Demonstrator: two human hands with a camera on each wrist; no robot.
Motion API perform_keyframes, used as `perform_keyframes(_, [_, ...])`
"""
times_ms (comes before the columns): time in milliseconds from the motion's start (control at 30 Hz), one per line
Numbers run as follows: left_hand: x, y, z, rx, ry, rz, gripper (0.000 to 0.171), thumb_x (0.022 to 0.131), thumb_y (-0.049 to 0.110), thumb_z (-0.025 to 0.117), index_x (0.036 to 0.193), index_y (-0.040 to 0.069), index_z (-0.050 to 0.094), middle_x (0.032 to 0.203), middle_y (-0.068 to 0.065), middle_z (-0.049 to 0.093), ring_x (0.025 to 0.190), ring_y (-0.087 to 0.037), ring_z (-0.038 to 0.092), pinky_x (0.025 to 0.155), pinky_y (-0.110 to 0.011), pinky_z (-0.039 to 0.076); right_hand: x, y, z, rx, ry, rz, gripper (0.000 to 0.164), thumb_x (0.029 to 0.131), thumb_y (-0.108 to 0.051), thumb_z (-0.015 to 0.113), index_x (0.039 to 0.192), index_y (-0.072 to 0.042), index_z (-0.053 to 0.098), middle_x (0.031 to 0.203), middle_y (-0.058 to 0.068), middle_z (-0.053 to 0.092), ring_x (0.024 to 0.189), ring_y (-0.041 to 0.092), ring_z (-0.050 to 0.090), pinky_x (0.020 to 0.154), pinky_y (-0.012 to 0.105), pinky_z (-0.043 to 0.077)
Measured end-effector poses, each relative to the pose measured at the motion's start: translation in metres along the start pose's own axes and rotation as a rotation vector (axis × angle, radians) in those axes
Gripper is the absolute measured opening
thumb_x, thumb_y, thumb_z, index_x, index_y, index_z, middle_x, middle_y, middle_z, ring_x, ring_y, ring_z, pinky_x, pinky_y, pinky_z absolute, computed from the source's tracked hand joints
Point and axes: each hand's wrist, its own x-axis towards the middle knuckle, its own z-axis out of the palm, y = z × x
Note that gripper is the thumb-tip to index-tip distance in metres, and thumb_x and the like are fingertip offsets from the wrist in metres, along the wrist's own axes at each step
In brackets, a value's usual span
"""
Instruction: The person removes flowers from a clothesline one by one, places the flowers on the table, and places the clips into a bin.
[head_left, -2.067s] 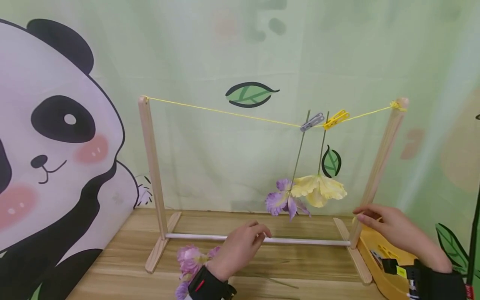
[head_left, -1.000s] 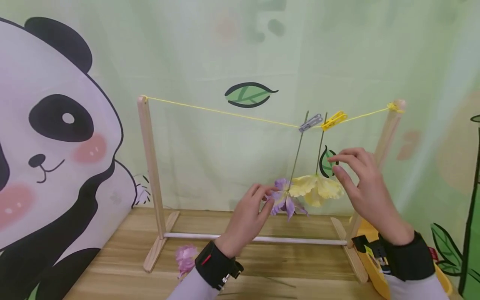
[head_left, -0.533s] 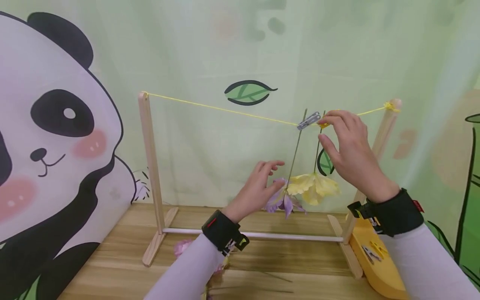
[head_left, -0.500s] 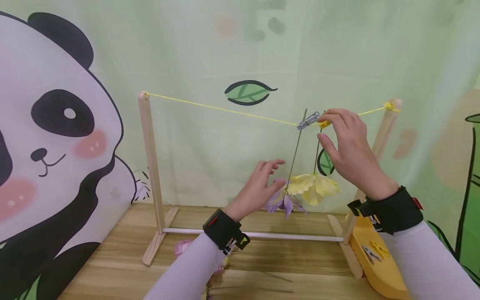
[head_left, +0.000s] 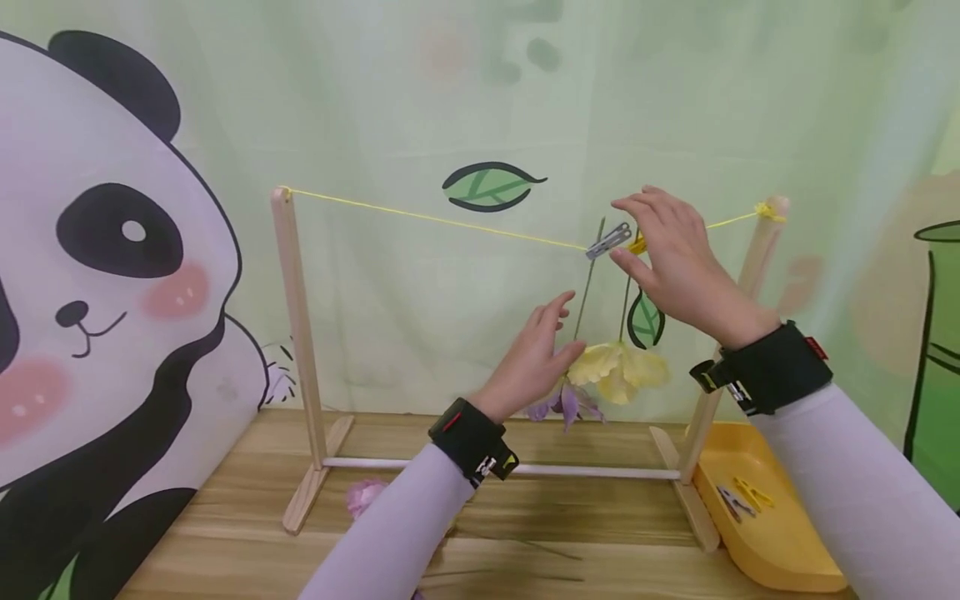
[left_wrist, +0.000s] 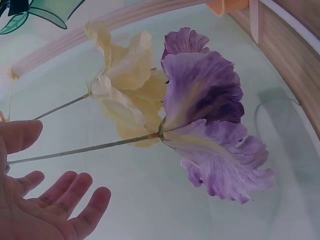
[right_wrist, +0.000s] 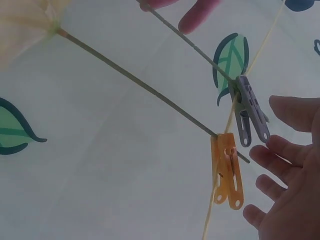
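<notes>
Clothespin [right_wrist: 254, 107], grey, holds purple flower [left_wrist: 205, 90] on line [head_left: 435, 221] above tabletop's [head_left: 255, 475] far edge. Right hand [head_left: 678, 258] beside it, fingers wide; left hand [head_left: 528, 362] near stem [left_wrist: 100, 146], loose. Likely adjusting; next calls for pinch.

- On the string [head_left: 435, 219], two clothespins [right_wrist: 254, 109], beside my right hand [head_left: 678, 260].
- Below them, two flowers [head_left: 618, 372] hang, one partly behind my left hand [head_left: 528, 367].
- Right of the stand [head_left: 302, 333], a tray [head_left: 795, 550] with more clothespins [head_left: 752, 492] inside.
</notes>
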Motion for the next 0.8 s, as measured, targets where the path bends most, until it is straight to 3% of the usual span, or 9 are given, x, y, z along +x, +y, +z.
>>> perform_keyframes(233, [0.011, 0.002, 0.001, -0.021, 0.004, 0.000, 0.063, 0.109, 0.012, 0.055, 0.164, 0.010, 0.024, 0.146, -0.017, 0.055, 0.133, -0.031, 0.055, 0.107, -0.040, 0.049, 0.009, 0.002, 0.000, -0.035, -0.112, 0.039, 0.043, 0.108, -0.015, 0.058, 0.146, 0.005, 0.050, 0.149, 0.029, 0.047, 0.151, 0.045, 0.025, 0.122, 0.064, 0.015])
perform_keyframes(567, [0.016, -0.006, 0.005, -0.074, -0.002, 0.027, 0.053, 0.110, 0.011, 0.053, 0.160, 0.013, 0.036, 0.123, -0.014, 0.069, 0.109, -0.025, 0.067, 0.090, -0.036, 0.055, 0.017, 0.007, 0.001, -0.068, -0.044, -0.029, 0.019, 0.105, -0.006, 0.061, 0.119, 0.004, 0.070, 0.120, 0.023, 0.064, 0.128, 0.046, 0.047, 0.106, 0.066, 0.034])
perform_keyframes(800, [0.016, -0.006, 0.008, -0.061, 0.009, 0.036, 0.041, 0.109, 0.010, 0.053, 0.150, 0.012, 0.052, 0.111, -0.010, 0.068, 0.098, -0.023, 0.066, 0.078, -0.027, 0.053, 0.018, 0.006, -0.005, -0.096, -0.120, -0.010, 0.021, 0.105, -0.007, 0.060, 0.121, 0.002, 0.071, 0.116, 0.021, 0.063, 0.126, 0.045, 0.045, 0.107, 0.065, 0.030])
